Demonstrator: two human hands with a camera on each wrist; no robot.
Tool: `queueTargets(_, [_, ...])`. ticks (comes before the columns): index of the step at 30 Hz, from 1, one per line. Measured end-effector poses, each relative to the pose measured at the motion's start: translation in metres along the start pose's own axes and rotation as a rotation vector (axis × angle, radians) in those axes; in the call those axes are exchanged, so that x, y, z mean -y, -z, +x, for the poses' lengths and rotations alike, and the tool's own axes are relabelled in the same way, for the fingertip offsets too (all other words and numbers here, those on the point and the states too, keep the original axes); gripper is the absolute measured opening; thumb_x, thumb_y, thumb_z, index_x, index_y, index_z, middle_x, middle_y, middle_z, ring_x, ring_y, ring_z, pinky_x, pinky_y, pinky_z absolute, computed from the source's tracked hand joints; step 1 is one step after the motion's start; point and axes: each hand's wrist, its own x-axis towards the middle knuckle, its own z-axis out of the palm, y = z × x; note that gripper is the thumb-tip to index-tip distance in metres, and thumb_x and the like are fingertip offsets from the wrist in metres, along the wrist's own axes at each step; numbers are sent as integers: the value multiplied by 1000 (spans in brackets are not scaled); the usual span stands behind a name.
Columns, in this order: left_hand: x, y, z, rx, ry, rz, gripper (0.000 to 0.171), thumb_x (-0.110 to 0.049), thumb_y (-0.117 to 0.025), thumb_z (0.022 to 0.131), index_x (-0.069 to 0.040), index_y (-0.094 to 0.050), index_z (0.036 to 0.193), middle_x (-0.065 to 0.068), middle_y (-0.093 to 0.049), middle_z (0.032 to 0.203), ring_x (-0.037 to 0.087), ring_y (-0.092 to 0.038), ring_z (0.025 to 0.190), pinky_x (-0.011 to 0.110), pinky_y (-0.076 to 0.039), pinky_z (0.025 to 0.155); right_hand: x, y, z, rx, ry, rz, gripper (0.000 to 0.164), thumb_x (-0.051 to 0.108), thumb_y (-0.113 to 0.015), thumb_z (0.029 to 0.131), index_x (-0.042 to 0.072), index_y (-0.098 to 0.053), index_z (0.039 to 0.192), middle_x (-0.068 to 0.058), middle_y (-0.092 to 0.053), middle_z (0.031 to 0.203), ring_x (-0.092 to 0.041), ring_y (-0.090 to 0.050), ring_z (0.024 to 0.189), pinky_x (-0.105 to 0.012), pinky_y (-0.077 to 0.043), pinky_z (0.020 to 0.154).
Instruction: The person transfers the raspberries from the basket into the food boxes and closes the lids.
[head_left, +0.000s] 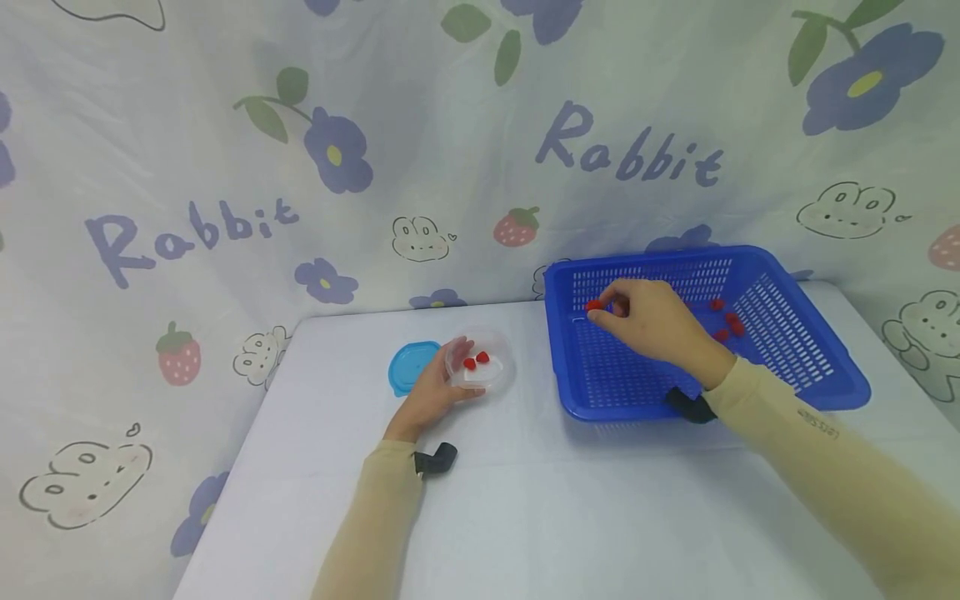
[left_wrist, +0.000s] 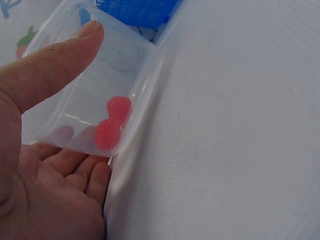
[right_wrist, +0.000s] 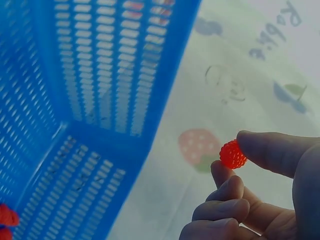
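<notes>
Between thumb and fingertip my right hand [head_left: 648, 321] pinches a red raspberry [right_wrist: 233, 154], above the left part of the blue basket [head_left: 566, 367]. My left hand [head_left: 431, 396] curls around a clear plastic tub [head_left: 498, 367] on the table, thumb on the near side and fingers on the far side. Two raspberries [left_wrist: 114, 122] lie at the bottom of the tub, touching each other in the left wrist view. More raspberries [head_left: 735, 323] are in the right part of the basket.
A light blue round lid [head_left: 405, 367] lies on the white table [head_left: 480, 508], left of the tub and partly behind my left hand. The basket, with slotted walls, stands at the right. A patterned cloth [head_left: 450, 150] hangs behind the table.
</notes>
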Motion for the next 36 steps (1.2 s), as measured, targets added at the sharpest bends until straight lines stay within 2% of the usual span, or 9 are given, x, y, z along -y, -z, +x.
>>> queueTargets(6, [1, 1, 0, 11, -2, -3, 91, -33, -81, 70, -21, -29, 144, -13, -43, 139, 9, -32, 133, 49, -23, 109, 14, -7, -8, -10, 38, 24, 23, 31, -66, 85, 10, -66, 94, -1, -51, 66, -16, -42, 51, -29, -34, 47])
queueTargets(16, [0, 1, -1, 26, -20, -24, 91, -33, -81, 70, -19, -30, 144, -8, -42, 141, 10, -32, 133, 48, -22, 110, 34, -20, -19, -40, 46, 101, 22, 30, -67, 85, 12, -66, 96, 1, -51, 67, -14, -41, 51, -27, -34, 44])
queueTargets(21, [0, 2, -1, 26, -3, -20, 89, -31, -80, 71, -21, -29, 144, -9, -42, 141, 9, -31, 133, 48, -21, 110, 46, -33, -21, -61, 61, 143, 20, 30, -68, 84, 13, -66, 94, 2, -51, 66, -14, -43, 52, -27, -35, 46])
queueTargets(28, [-1, 1, -1, 29, -4, -30, 89, -30, -80, 72, -21, -29, 144, -10, -42, 141, 10, -32, 133, 48, -23, 109, 63, -54, -21, -58, 74, 205, 20, 29, -68, 84, 13, -67, 94, 3, -49, 64, -13, -43, 53, -26, -34, 46])
queueTargets(36, [-1, -1, 1, 15, 28, 5, 87, -28, -79, 73, -25, -29, 144, -15, -41, 140, 7, -33, 132, 49, -25, 108, 77, -75, -12, -85, 82, 207, 19, 30, -68, 83, 14, -67, 93, 3, -49, 64, -13, -41, 52, -26, -32, 44])
